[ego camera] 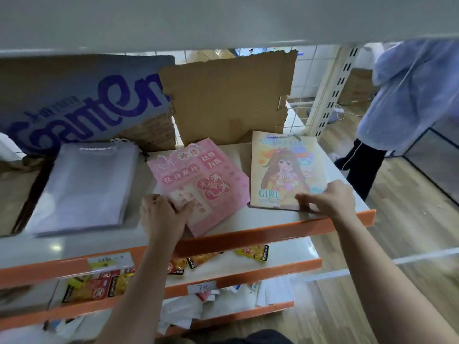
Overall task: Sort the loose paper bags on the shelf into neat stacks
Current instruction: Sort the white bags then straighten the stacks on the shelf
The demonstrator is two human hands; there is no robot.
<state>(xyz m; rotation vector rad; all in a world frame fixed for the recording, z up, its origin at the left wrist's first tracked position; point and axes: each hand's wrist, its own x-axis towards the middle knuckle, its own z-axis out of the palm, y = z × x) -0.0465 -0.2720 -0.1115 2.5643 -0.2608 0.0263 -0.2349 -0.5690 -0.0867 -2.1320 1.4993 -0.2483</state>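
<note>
A: Status?
B: My left hand [161,214] pinches the pink bag [198,180] by its near corner; it lies skewed mid-shelf [248,220]. My right hand [330,197], fingers flat, pins the cartoon bag [280,167] far right, probably to square it.

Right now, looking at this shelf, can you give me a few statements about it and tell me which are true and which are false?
1. A grey stack of bags lies left of the pink bag. True.
2. The left hand touches the pink bag. True.
3. The right hand rests on the grey stack. False: it rests on the cartoon-girl bag.
4. The pink bag lies parallel to the cartoon-girl bag. False: it is turned at an angle to it.
5. Snack packets lie on the lower shelf. True.
</note>
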